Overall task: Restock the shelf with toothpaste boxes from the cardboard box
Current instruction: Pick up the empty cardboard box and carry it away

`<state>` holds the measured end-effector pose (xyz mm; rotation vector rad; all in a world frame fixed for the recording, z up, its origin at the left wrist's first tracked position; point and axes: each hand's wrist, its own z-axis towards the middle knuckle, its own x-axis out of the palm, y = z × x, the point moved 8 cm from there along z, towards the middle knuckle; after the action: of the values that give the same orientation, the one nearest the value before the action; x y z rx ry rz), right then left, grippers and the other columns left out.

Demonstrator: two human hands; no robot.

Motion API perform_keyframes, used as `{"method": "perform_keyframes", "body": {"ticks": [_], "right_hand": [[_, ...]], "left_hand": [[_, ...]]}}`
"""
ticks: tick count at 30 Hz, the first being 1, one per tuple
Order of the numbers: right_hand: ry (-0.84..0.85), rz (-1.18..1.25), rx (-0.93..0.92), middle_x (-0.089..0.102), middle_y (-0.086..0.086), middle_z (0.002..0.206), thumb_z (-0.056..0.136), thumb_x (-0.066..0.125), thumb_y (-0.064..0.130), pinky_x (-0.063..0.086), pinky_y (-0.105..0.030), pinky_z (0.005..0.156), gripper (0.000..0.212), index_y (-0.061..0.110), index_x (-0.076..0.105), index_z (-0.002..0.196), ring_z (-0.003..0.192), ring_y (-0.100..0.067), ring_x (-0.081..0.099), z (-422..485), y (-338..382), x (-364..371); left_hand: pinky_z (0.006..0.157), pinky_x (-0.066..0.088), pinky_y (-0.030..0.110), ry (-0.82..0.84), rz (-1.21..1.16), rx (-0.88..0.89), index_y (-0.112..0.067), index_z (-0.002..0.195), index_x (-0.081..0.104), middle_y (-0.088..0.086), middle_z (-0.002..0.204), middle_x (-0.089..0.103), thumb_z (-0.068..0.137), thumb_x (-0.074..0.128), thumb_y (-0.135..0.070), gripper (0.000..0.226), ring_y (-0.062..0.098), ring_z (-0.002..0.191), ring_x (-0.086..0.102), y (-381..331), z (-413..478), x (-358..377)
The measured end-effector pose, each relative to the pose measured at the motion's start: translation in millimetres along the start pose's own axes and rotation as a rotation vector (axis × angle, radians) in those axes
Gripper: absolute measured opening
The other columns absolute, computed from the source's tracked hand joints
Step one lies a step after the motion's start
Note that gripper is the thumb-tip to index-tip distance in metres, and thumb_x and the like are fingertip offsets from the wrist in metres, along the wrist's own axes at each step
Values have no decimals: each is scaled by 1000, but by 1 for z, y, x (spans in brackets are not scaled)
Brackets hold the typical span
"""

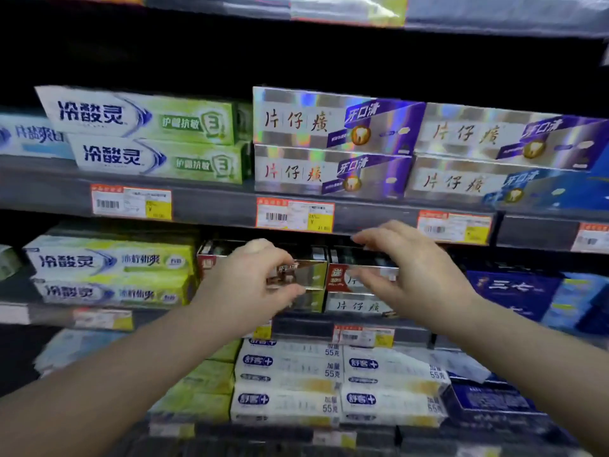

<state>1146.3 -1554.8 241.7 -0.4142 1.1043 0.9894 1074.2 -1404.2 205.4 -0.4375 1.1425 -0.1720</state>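
On the middle shelf (369,324) lie stacked gold-and-silver toothpaste boxes. My left hand (250,282) is curled around the left top gold box (313,275), thumb under it and fingers over its top. My right hand (408,272) is spread, fingers apart, over the neighbouring silver box with a red label (349,280); I cannot tell whether it touches it. Another silver box (356,305) lies beneath. The cardboard box is out of view.
The shelf above carries green boxes (148,140) and holographic purple boxes (336,143), with price tags (295,214) on its edge. Green-white boxes (108,272) sit left, dark blue boxes (514,291) right. White boxes (336,384) fill the shelf below.
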Motion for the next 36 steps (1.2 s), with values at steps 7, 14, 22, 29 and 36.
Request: {"method": "perform_keyframes", "body": {"ticks": [7,14,22,29,36], "right_hand": [[372,10,68,51,-1,131,86,53,45,41,-32,92,53,23,43,133,116,-23,49,-23,-9,76],[663,60,203,42,-2,142,86,52,46,36,-36,101,59,24,35,138,129,-25,39,-55,1,99],[819,144,265,51,-4,134,85,57,38,39,-34,98,51,21,44,132,123,-25,45,-79,57,24],[896,126,197,50,-8,134,84,56,42,40,-41,100,54,17,43,131,124,-28,45,-73,139,-90],[1035,91,-6,40,-3,143,85,51,46,39,-35,102,61,24,32,138,128,-24,41,-58,241,-150]], "left_hand": [[90,47,34,270,35,-141,-21,125,51,-1,126,51,77,57,-56,60,20,108,54,36,-20,59],[93,44,35,514,148,-332,-20,128,45,4,133,47,81,51,-53,58,25,118,47,50,-64,54],[100,37,33,625,29,-654,-15,130,44,10,129,53,85,54,-44,55,27,119,49,20,-154,-20],[92,47,37,644,48,-856,-18,125,48,10,127,54,78,49,-54,59,29,113,55,-30,-219,-158],[94,42,37,563,238,-903,-17,119,49,9,122,52,80,50,-55,55,30,116,50,-44,-273,-288]]}}
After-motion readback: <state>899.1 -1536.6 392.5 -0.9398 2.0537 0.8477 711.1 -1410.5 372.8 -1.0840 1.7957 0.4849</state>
